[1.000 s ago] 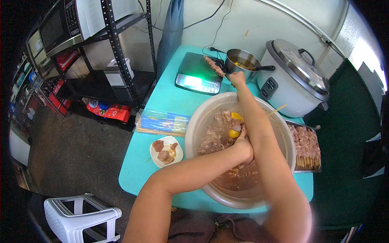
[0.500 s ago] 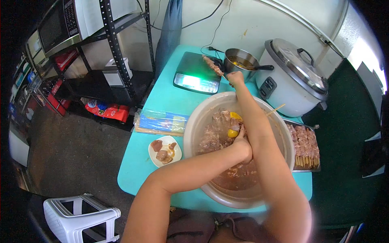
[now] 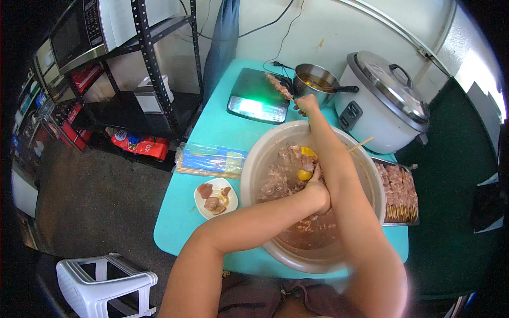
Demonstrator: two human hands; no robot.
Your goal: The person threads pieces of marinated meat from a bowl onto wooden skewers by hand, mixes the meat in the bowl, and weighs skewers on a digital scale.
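Note:
My right hand (image 3: 307,105) is closed on the stick of a meat skewer (image 3: 278,85), whose meat end lies over the digital scale (image 3: 258,109) with its lit display. Below it, my left hand (image 3: 318,195) is inside a large round tub (image 3: 258,153) of raw meat pieces (image 3: 281,172) in murky liquid. My right forearm crosses over the left and hides most of the left fingers; one digit points up beside bright yellow pieces (image 3: 305,174). A bare wooden stick (image 3: 362,143) pokes out past my right forearm, its lower part hidden.
Right of the tub, a metal tray (image 3: 401,222) carries meat skewers (image 3: 398,185). Behind stand a rice cooker (image 3: 371,95) and a pot (image 3: 310,71). To the left are packed sticks (image 3: 211,160) and a white dish (image 3: 200,203) with meat. A plastic stool (image 3: 101,278) stands on the floor.
The fingers of my right hand have shifted slightly around the skewer's stick. My left hand and the things on the table look unmoved.

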